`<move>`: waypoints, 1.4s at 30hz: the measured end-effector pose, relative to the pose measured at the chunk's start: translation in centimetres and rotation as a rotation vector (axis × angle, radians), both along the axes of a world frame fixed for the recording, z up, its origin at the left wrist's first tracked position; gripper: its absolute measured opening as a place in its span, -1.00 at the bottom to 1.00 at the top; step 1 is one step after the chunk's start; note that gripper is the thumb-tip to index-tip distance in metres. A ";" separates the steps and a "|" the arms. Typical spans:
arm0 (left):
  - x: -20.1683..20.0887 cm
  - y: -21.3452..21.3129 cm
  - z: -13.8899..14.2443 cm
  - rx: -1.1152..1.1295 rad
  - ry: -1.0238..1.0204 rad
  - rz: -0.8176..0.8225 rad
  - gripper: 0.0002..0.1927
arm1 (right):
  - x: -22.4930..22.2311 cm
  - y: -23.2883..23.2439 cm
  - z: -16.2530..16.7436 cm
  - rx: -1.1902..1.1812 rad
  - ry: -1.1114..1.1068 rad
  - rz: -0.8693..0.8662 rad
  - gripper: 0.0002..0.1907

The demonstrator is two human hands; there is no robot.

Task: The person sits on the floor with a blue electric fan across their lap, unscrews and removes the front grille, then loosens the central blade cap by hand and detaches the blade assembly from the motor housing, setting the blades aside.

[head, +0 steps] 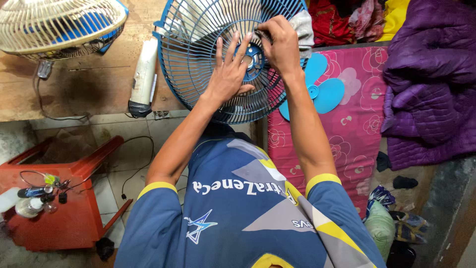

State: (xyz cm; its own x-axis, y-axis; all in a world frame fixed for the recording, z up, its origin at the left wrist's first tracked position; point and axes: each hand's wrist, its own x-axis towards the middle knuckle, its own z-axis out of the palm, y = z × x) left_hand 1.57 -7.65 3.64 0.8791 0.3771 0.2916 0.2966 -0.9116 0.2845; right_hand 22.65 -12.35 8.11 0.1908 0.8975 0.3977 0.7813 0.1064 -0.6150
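Observation:
A round blue wire fan guard (198, 59) stands tilted in front of me, against a wooden bench. My left hand (229, 69) lies flat on its wires with fingers spread, just left of the blue hub (254, 58). My right hand (280, 43) is above the hub, its fingers pinched on a small dark part at the guard's centre; what the part is cannot be told. A grey cloth (301, 26) lies behind that hand. A light blue fan blade (320, 87) rests behind the guard on the pink mattress.
A cream fan with blue blades (59, 25) sits on the wooden bench (74, 84), next to a white tube (144, 74). A red stool (64, 208) with small items stands at lower left. A pink floral mattress (352, 129) and a purple quilt (426, 84) lie to the right.

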 end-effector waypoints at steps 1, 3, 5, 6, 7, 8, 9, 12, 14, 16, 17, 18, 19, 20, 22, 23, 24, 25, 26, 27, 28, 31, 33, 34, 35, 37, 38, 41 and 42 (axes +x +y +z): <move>-0.2 0.0 -0.1 -0.034 0.019 -0.011 -0.21 | -0.1 0.0 0.1 -0.049 0.015 0.042 -0.81; -0.2 0.2 -0.2 -0.102 0.046 -0.036 -0.22 | 0.1 -0.2 0.5 -0.146 0.034 0.123 -0.81; -0.4 0.3 -0.2 -0.054 0.002 -0.052 -0.16 | -0.2 0.1 0.9 -0.087 0.054 0.040 -0.83; -0.3 0.3 -0.2 -0.033 -0.022 -0.064 -0.13 | -0.2 0.2 1.2 -0.061 0.062 -0.005 -0.85; -0.2 0.2 -0.2 -0.027 0.008 -0.082 -0.16 | -0.3 0.2 1.5 -0.045 0.082 0.007 -0.84; -0.1 0.3 -0.2 -0.018 0.039 -0.097 -0.20 | -0.4 0.5 1.6 -0.026 0.104 0.023 -0.83; -0.1 0.4 -0.2 -0.008 0.075 -0.111 -0.23 | -0.7 0.9 1.7 -0.005 0.129 0.041 -0.83; 0.2 0.3 -0.4 0.041 0.137 -0.208 -0.20 | -1.9 1.8 1.7 0.057 0.071 0.157 -0.82; 0.3 0.3 -0.5 0.014 0.138 -0.217 -0.28 | -2.6 2.1 1.6 0.070 -0.008 0.110 -0.82; 0.2 0.3 -0.5 0.014 0.137 -0.216 -0.34 | -2.7 2.1 1.5 -0.011 0.013 0.107 -0.82; 0.1 0.3 -0.5 0.029 0.134 -0.213 -0.35 | -2.6 2.0 1.6 -0.099 0.072 0.126 -0.82; 0.1 0.3 -0.4 0.044 0.132 -0.209 -0.37 | -2.5 2.0 1.6 -0.185 0.131 0.147 -0.83; 0.0 0.3 -0.3 0.054 0.138 -0.204 -0.35 | -2.5 2.0 1.5 -0.169 0.122 0.134 -0.83; -0.1 0.2 -0.2 0.061 0.142 -0.201 -0.33 | -2.4 2.0 1.5 -0.154 0.111 0.118 -0.83; 0.1 0.1 0.1 0.060 0.141 -0.202 -0.34 | -2.5 2.1 1.3 -0.079 0.050 0.079 -0.80; 0.1 0.1 0.2 0.052 0.141 -0.201 -0.35 | -2.8 2.1 1.0 -0.017 0.006 0.061 -0.78; 0.1 0.3 0.2 0.047 0.141 -0.200 -0.37 | -3.1 2.4 0.8 0.047 -0.039 0.044 -0.76; 0.1 0.4 0.2 0.032 0.143 -0.203 -0.38 | -3.3 2.5 0.6 0.052 -0.036 0.044 -0.75; 0.1 0.5 0.1 0.015 0.143 -0.208 -0.39 | -3.4 2.5 0.3 0.055 -0.034 0.043 -0.75; 0.0 0.5 -0.1 0.001 0.145 -0.211 -0.39 | -3.5 2.5 0.1 0.060 -0.031 0.043 -0.74; -0.1 0.5 -0.3 0.024 0.143 -0.211 -0.42 | -3.1 2.5 0.0 0.011 -0.005 0.061 -0.74; -0.3 0.0 -1.3 0.095 0.133 -0.202 -0.53 | -2.3 2.2 -0.5 -0.111 0.049 0.078 -0.73; -0.1 -0.4 -1.7 0.157 0.114 -0.177 -0.65 | -2.2 2.3 -0.8 -0.148 0.044 0.050 -0.74; -0.1 -0.5 -1.8 0.162 0.121 -0.177 -0.67 | -2.4 2.4 -1.0 -0.114 0.030 0.025 -0.74; 0.0 -0.5 -1.8 0.167 0.125 -0.180 -0.68 | -2.7 2.5 -1.2 -0.079 0.013 -0.003 -0.74; 0.0 -0.4 -1.4 0.132 0.131 -0.182 -0.60 | -3.1 2.6 -1.5 -0.011 0.030 -0.050 -0.76; 0.0 -0.2 -1.0 0.093 0.134 -0.179 -0.50 | -3.3 2.7 -1.5 0.023 0.066 -0.068 -0.77; -0.1 0.2 0.3 0.072 0.151 -0.183 -0.33 | -3.2 2.7 -1.2 0.078 0.122 -0.160 -0.81; -0.2 0.3 0.6 0.080 0.163 -0.185 -0.30 | -3.3 2.8 -1.1 0.087 0.137 -0.195 -0.82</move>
